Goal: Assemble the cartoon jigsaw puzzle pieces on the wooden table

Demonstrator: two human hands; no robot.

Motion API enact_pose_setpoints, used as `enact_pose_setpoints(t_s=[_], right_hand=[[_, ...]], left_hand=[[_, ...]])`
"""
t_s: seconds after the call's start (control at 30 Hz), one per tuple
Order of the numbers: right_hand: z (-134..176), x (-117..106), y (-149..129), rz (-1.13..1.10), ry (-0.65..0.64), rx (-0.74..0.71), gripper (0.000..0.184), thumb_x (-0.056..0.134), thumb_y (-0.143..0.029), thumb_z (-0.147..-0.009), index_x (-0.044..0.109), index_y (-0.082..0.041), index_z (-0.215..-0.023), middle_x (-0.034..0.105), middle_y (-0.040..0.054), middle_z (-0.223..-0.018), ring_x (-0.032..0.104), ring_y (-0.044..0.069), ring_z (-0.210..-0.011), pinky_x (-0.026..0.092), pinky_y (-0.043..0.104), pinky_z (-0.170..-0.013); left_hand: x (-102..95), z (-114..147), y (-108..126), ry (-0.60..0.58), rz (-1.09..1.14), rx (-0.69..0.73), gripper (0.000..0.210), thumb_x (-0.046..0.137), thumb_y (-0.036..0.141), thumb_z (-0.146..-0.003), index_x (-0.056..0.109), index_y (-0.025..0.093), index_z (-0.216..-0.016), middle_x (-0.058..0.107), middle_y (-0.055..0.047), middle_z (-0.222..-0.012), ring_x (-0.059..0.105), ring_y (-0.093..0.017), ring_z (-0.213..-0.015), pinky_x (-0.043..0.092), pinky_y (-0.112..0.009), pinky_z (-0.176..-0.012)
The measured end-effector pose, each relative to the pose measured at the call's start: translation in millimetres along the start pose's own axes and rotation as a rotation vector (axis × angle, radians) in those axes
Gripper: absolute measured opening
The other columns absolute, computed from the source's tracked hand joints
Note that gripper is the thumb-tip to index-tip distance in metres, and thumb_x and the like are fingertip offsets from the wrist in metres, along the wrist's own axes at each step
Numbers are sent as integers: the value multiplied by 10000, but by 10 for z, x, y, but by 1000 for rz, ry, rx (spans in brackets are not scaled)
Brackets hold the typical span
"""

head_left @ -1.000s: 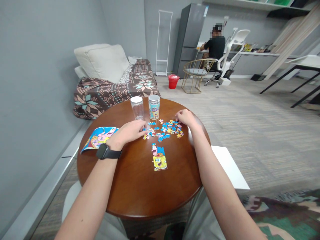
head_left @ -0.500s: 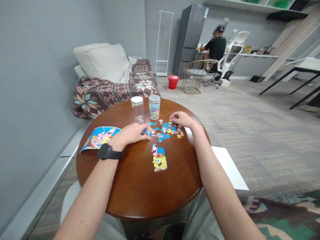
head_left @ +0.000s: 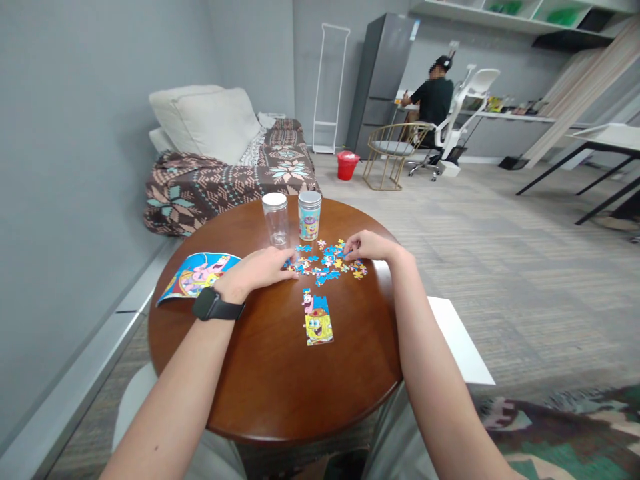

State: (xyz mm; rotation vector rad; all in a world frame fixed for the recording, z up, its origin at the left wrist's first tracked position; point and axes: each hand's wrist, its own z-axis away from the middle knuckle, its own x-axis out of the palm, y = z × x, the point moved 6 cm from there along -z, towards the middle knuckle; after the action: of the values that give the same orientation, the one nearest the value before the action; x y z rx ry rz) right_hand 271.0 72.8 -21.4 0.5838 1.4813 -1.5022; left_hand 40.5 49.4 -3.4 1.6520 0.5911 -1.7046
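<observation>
Loose jigsaw puzzle pieces (head_left: 331,256) in blue, yellow, white and pink lie scattered on the round brown table (head_left: 280,393). At the left edge of the pile rests my left hand (head_left: 267,268), thumb and forefinger apart, nothing seen between them. My right hand (head_left: 367,245) is at the pile's right side, fingers bent down and closed on a puzzle piece there; most of that piece is hidden. Nearer to me lies a joined section of puzzle (head_left: 318,319) with a yellow cartoon face, pink and blue parts. A picture sheet (head_left: 197,275) lies curled at the left, partly behind my left wrist.
Behind the pile stand a clear jar (head_left: 277,223) with a white lid and a printed jar (head_left: 309,217) with a grey lid. Past the table are a patterned sofa (head_left: 225,187), a red bin (head_left: 347,165), a gold-framed chair (head_left: 393,150) and a person (head_left: 435,100) facing a counter.
My right hand has moved slightly down and towards me over the pile, its fingers curling in on the pieces. My left hand has stayed almost where it was.
</observation>
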Motion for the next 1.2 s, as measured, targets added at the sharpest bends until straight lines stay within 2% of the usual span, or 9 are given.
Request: enact_pose_setpoints(t_s=[0.33, 0.43, 0.6, 0.8, 0.97, 1.2], right_hand=[[20, -28, -32, -14, 67, 22, 192, 668, -292, -722, 674, -136, -834, 624, 1, -664, 523, 84, -574, 381, 184, -532], [39, -66, -85, -76, 141, 13, 155, 575, -250, -785, 660, -136, -848, 628, 7, -680, 526, 78, -536, 393, 181, -510], [0, -66, -125, -54, 201, -13, 170, 539, -204, -787, 674, -146, -872, 642, 8, -720, 531, 78, -541, 397, 184, -519], [-104, -3, -108, 49, 195, -93, 194, 588, -199, -766, 707, -156, -913, 651, 12, -742, 559, 101, -642, 404, 194, -601], [-120, 16, -203, 74, 193, -189, 203, 587, -163, -763, 725, -175, -911, 681, 25, -827, 584, 116, -718, 423, 197, -674], [-173, 133, -283, 67, 168, -190, 166, 645, -237, -731, 726, -171, -860, 658, 12, -740, 554, 105, -661, 396, 190, -608]], left_hand=[[-15, 14, -14, -4, 33, 5, 330, 468, 507, -858, 587, 240, -1013, 690, -33, -904, 640, -185, -794, 411, -239, -644], [-18, 21, -39, 15, 16, -7, 311, 461, 474, -870, 600, 227, -1000, 693, -50, -906, 643, -193, -794, 418, -248, -647], [-5, 21, -27, 34, -10, 42, 291, 425, 405, -899, 630, 228, -1003, 698, -61, -990, 650, -195, -864, 436, -254, -711], [-3, 24, -2, 14, -51, 54, 291, 424, 366, -900, 648, 233, -1030, 706, -53, -1006, 653, -194, -879, 441, -250, -715], [-10, 26, -4, 36, -58, 61, 283, 425, 344, -896, 652, 226, -1019, 710, -55, -991, 655, -193, -857, 443, -252, -710], [-4, 21, -2, 45, -58, 70, 296, 418, 352, -898, 660, 235, -1023, 714, -57, -962, 660, -188, -838, 448, -249, -705]])
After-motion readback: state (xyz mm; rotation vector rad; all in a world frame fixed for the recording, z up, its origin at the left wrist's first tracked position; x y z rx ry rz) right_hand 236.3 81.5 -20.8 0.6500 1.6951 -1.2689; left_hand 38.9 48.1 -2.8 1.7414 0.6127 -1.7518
